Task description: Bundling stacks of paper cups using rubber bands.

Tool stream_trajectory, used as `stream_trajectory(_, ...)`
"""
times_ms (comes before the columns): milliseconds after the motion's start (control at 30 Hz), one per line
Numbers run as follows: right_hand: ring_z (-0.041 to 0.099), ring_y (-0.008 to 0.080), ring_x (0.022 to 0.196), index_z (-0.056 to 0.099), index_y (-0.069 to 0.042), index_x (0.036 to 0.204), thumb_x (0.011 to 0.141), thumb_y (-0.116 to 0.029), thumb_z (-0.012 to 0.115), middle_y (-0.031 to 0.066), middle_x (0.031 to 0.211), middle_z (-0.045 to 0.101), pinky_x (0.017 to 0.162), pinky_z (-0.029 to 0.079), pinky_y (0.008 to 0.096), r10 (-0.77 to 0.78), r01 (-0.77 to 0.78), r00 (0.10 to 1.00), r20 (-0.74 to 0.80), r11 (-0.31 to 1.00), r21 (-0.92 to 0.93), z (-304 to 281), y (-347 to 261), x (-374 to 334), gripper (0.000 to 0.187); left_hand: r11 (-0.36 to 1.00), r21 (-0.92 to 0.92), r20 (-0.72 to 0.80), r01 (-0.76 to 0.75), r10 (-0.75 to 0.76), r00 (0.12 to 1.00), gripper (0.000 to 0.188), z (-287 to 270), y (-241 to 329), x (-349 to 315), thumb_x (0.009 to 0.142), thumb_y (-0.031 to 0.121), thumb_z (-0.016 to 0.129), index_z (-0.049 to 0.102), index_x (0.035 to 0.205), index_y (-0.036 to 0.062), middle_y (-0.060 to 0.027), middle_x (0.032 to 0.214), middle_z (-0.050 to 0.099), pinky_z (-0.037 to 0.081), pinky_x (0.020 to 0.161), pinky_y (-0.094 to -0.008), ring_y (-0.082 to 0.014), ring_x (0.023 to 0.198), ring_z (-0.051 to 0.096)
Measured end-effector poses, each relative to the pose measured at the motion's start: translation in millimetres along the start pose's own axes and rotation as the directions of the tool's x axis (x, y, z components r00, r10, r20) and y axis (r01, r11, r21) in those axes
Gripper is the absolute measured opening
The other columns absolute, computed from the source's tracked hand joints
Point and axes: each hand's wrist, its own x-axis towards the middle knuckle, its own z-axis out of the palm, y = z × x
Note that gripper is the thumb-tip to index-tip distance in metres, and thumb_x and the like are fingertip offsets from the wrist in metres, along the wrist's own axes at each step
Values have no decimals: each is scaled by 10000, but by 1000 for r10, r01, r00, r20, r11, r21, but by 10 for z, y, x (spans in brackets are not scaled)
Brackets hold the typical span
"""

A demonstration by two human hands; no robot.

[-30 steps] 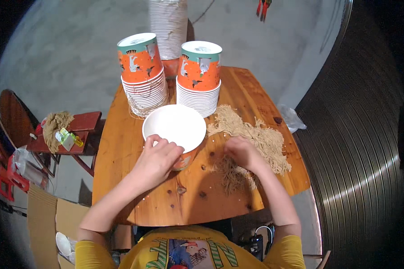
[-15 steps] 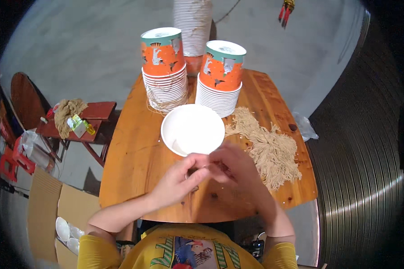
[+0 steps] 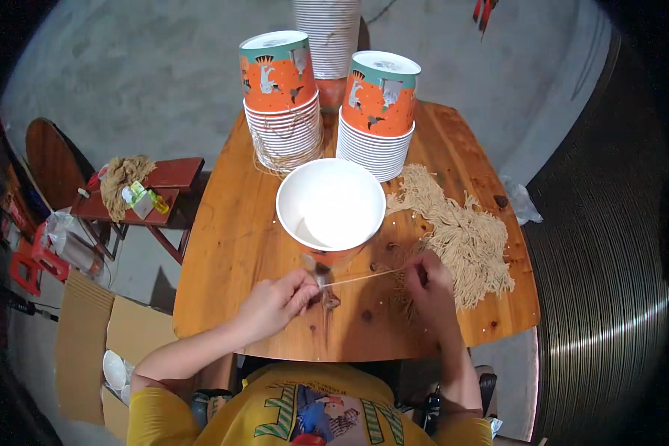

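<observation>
A thin tan string runs taut between my two hands, just this side of a white-lined paper bucket. My left hand pinches one end of it, close to a small whitish bit at the fingertips. The other end is between the closed fingers of my right hand. Right of the bucket lies a loose pile of tan strings, near my right hand. The bucket stands upright, its inside facing me; its orange outer side shows only below the front rim.
Behind the bucket stand two upside-down stacks of orange-and-white buckets, a left stack draped with strings and a right stack. A taller white stack rises behind. A red bench and cardboard box are at left.
My hands were together in front of the bucket; now they are drawn apart, the right one moved rightward, with the string stretched between them. The view has shifted slightly.
</observation>
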Motion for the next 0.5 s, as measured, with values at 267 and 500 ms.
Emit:
stream_trajectory(267,603,181,880,550,-16,980,924,-146,552,95,1018,592,793,466,300,-305,297,952,42,946,132,285,-325,-15,141,839,420,-27,-346,393,919,147,-61,232,64,895,156,601,512,883,39,-125,716,576,483,579,-393,-320,679,602)
stream_trajectory(500,568,98,885,566,-20,991,938,-117,534,26,970,605,789,460,263,68,-407,859,508,692,596,549,-640,-73,115,834,295,19,-466,483,876,115,-70,287,164,884,113,580,499,886,32,-150,806,552,471,657,-418,-345,787,579)
